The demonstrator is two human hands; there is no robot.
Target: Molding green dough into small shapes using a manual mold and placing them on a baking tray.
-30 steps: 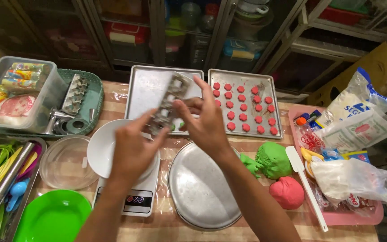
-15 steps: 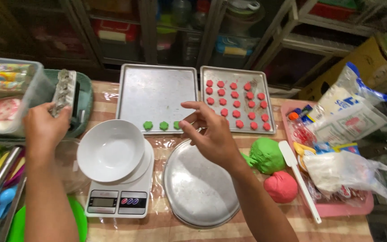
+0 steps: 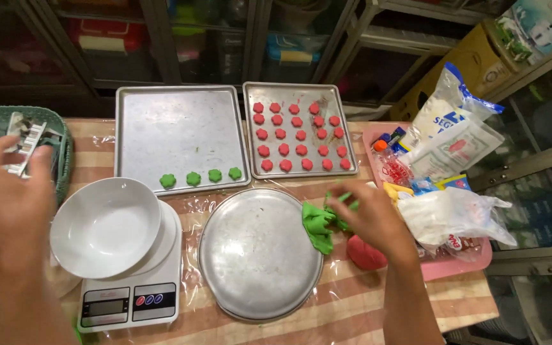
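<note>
Pinching green dough [image 3: 319, 225] in the right hand's [image 3: 373, 217] clenched grip, left hand [image 3: 4, 204] grasping a metal mould [image 3: 25, 135].

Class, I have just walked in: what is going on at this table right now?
A person is working with coloured dough. The right hand grips the green dough beside the round metal tray. The left hand holds a metal mould over the green basket. Four green flower shapes lie on the left baking tray; the right baking tray carries rows of red pieces. A white bowl sits on the kitchen scale, and a red dough ball lies near the right wrist.
</note>
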